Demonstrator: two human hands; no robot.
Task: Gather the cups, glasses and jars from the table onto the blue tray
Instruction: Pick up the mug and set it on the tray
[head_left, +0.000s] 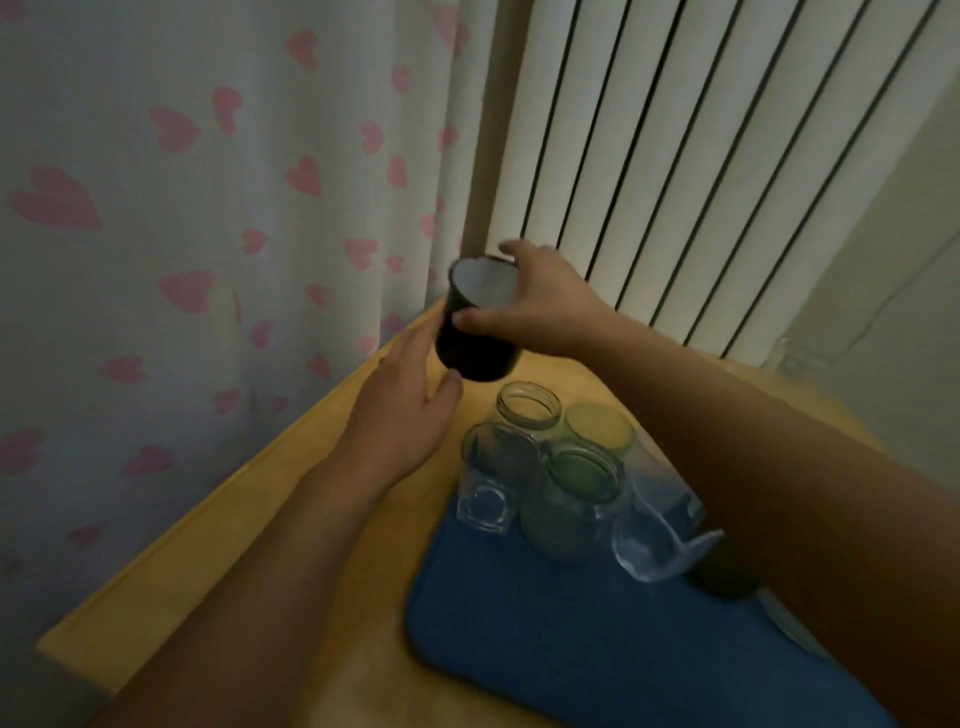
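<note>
No words to read

There are no letters, numbers or labels anywhere. The curtain (208, 208) only has pink heart shapes, and the picture is too blurry to show tiny print.

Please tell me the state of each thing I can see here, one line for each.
Dark cup: lifted, tilted, held at its rim.
Right hand: gripping the cup.
Left hand: open, fingers touching the cup's side.
Clear jar: upright, lidless.
Square-based glass: upright, on the blue tray.

R hand (540, 304) curled, gripping; L hand (402, 410) open, fingers straight
</note>
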